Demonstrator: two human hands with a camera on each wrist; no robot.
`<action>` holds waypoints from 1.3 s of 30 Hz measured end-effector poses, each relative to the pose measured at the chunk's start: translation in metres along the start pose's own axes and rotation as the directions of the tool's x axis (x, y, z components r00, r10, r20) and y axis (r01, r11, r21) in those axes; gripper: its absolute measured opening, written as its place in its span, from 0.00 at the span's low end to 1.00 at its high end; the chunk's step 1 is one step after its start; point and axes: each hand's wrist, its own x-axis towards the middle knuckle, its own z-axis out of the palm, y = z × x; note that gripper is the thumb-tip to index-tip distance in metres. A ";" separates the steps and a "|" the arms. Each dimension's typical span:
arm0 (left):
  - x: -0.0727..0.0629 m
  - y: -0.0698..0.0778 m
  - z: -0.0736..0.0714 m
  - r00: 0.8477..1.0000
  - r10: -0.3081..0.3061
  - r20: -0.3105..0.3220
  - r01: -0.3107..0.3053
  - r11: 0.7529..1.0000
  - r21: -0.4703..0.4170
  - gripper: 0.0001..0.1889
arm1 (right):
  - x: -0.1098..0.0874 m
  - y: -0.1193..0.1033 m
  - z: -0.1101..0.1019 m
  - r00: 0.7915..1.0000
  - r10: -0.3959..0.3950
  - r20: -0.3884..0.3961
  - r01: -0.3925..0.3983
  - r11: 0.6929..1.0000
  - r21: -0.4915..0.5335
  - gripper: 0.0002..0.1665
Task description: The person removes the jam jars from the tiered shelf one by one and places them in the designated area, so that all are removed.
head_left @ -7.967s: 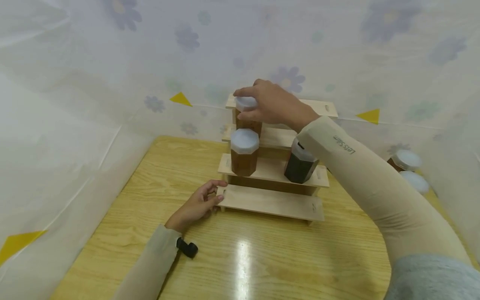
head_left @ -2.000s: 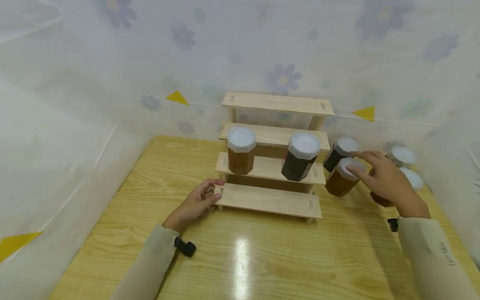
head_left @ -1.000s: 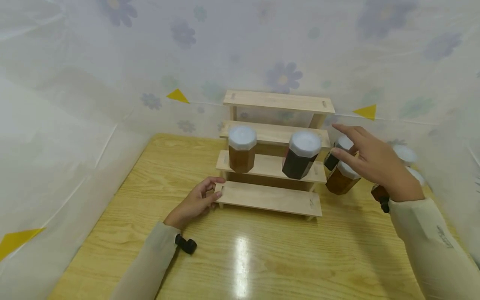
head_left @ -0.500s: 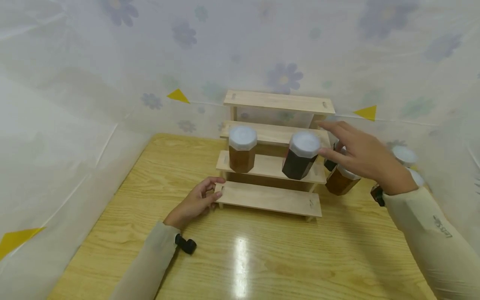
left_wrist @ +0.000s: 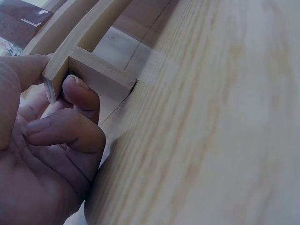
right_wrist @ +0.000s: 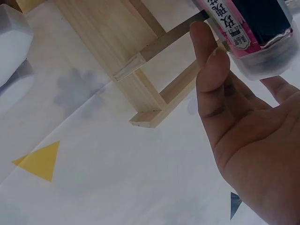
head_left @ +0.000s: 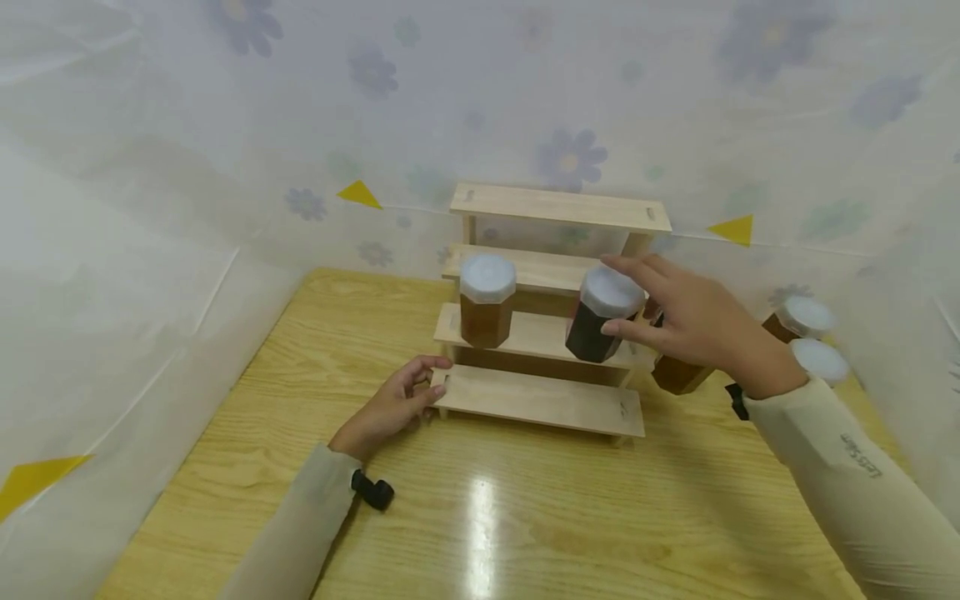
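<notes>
A wooden stepped rack (head_left: 540, 402) stands on the table, its four boards rising toward the back. My left hand (head_left: 390, 408) grips the left end of the lowest board; in the left wrist view its fingers curl beneath the board's corner (left_wrist: 56, 79). On the second board stand two white-lidded jars: an amber one (head_left: 486, 321) at left, a dark one (head_left: 588, 335) at right. My right hand (head_left: 693, 321) reaches to the dark jar, spread thumb and forefinger about its lid. The right wrist view shows its pink label (right_wrist: 232, 28) beside the extended fingers (right_wrist: 211, 70).
Right of the rack, an amber jar (head_left: 675, 375) stands on the table, partly covered by my right hand. Farther right are two more white-lidded jars (head_left: 806, 317). A flower-patterned sheet (head_left: 480, 100) hangs behind, and yellow triangles (head_left: 360, 194) mark it.
Earlier my right hand held an amber jar at the rack's upper left; that jar went to the table at right. The hand then let go and moved left to the dark jar. My left hand stays put.
</notes>
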 end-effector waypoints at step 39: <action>0.000 -0.002 -0.001 1.000 0.010 0.008 -0.010 1.000 -0.020 0.23 | 0.017 -0.010 0.023 0.984 -0.129 -0.124 0.122 0.991 -0.063 0.39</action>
